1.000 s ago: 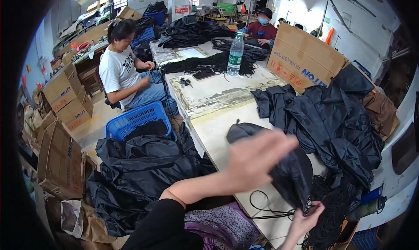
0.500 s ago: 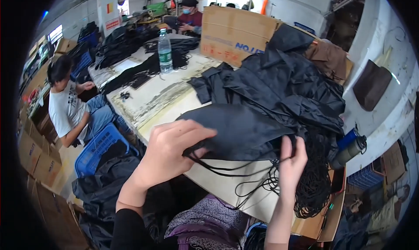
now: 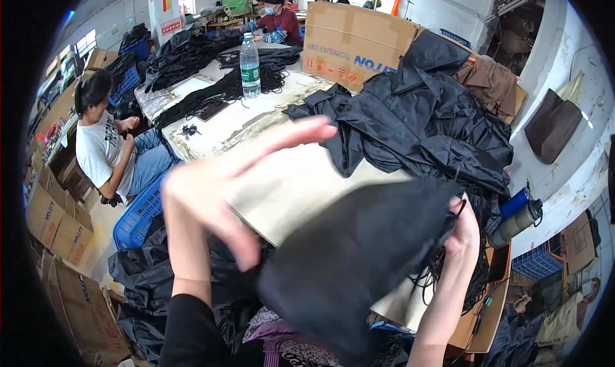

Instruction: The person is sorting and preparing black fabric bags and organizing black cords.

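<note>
A black cloth drawstring bag (image 3: 359, 248), smeared by motion, hangs over the near edge of the table and my lap. My right hand (image 3: 466, 234) is closed on its gathered right end, where a black cord shows by the fingers. Left of the bag, my left hand (image 3: 202, 184) is raised and blurred, with its thumb and fingers spread and nothing in them. Beyond the bag, a heap of black cloth (image 3: 410, 120) covers the right part of the table. Black cords (image 3: 419, 284) dangle below and behind the bag, partly hidden by it.
A cardboard box (image 3: 359, 43) and a water bottle (image 3: 250, 69) stand on the table (image 3: 282, 194). Flasks (image 3: 516, 216) are at its right edge. A blue basket (image 3: 138, 220) and black cloth lie low at left, near a seated person (image 3: 99, 143). Another person sits beyond the table.
My left hand has let go of the bag and moved up and left. The bag has swung down toward me, its right end still in my right hand.
</note>
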The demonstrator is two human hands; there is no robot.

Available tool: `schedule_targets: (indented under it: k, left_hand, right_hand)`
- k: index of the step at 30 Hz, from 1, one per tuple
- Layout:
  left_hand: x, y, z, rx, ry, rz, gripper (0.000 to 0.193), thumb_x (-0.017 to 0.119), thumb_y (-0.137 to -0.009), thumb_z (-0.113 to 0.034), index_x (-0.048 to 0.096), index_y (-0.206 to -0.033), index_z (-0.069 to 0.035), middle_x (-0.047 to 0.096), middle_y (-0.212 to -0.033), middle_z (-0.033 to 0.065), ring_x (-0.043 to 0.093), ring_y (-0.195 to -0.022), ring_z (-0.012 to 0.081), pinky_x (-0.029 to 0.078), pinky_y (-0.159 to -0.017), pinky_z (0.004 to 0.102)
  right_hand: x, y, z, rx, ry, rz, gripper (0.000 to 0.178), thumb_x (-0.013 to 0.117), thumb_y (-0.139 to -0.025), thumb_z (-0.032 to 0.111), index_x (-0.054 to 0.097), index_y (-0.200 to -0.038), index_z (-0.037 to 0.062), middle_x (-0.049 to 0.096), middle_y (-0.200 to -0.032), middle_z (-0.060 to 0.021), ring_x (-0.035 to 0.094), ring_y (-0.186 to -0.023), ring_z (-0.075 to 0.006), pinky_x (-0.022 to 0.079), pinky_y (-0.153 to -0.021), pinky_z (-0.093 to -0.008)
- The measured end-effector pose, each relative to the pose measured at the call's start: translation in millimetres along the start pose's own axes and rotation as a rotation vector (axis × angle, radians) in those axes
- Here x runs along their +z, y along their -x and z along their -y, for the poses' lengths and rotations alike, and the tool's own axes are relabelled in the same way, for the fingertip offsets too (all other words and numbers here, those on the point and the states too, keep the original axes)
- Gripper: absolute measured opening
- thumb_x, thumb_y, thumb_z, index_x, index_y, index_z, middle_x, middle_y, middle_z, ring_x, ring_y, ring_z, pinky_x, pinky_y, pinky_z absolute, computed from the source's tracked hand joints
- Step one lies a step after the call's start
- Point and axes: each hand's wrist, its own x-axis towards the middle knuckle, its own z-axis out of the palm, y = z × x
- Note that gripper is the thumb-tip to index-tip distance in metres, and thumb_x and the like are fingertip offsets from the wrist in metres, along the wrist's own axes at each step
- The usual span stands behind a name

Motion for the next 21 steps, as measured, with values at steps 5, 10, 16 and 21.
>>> schedule_targets:
  k: [5, 10, 16, 21]
  left_hand:
    - [104, 76, 122, -0.257, 0.314, 0.524, 0.118, 0.084, -0.051, -0.039, 0.014, -0.141, -0.007, 0.015, -0.145, 0.0164, 0.015, -0.134, 0.0276, 0.018, -0.107, 0.0389]
    - [185, 97, 76, -0.343, 0.235, 0.335, 0.11, 0.078, -0.063, -0.037, 0.007, -0.141, -0.008, 0.005, -0.146, 0.0171, 0.01, -0.135, 0.0282, 0.014, -0.108, 0.0387]
    - [259, 118, 95, -0.525, 0.127, -0.19, 0.051, 0.067, -0.078, -0.021, 0.047, -0.119, 0.002, 0.051, -0.117, 0.0214, 0.05, -0.111, 0.0315, 0.041, -0.089, 0.0391]
    - [150, 115, 114, -0.69, 0.058, -0.443, 0.018, 0.055, -0.084, -0.01, 0.057, -0.097, 0.001, 0.062, -0.086, 0.0145, 0.059, -0.082, 0.0196, 0.045, -0.074, 0.0321]
  right_hand:
    - [-30, -6, -26, 0.187, 0.162, 0.086, 0.017, 0.052, -0.077, 0.007, 0.058, -0.091, -0.0005, 0.061, -0.076, -0.0068, 0.056, -0.062, -0.0157, 0.047, -0.057, -0.0251]
    - [-40, 2, -37, 0.164, 0.17, -0.06, 0.016, 0.052, -0.078, 0.008, 0.058, -0.091, 0.0, 0.06, -0.074, -0.0063, 0.054, -0.06, -0.0151, 0.046, -0.055, -0.0248]
    - [-22, -7, -62, 0.168, 0.173, -0.13, 0.016, 0.05, -0.079, 0.008, 0.057, -0.091, 0.0006, 0.059, -0.072, -0.0058, 0.053, -0.056, -0.0143, 0.044, -0.052, -0.0244]
    - [-18, -21, -79, 0.176, 0.188, -0.239, 0.015, 0.05, -0.08, 0.009, 0.057, -0.091, 0.001, 0.059, -0.071, -0.0054, 0.051, -0.054, -0.0137, 0.044, -0.05, -0.0241]
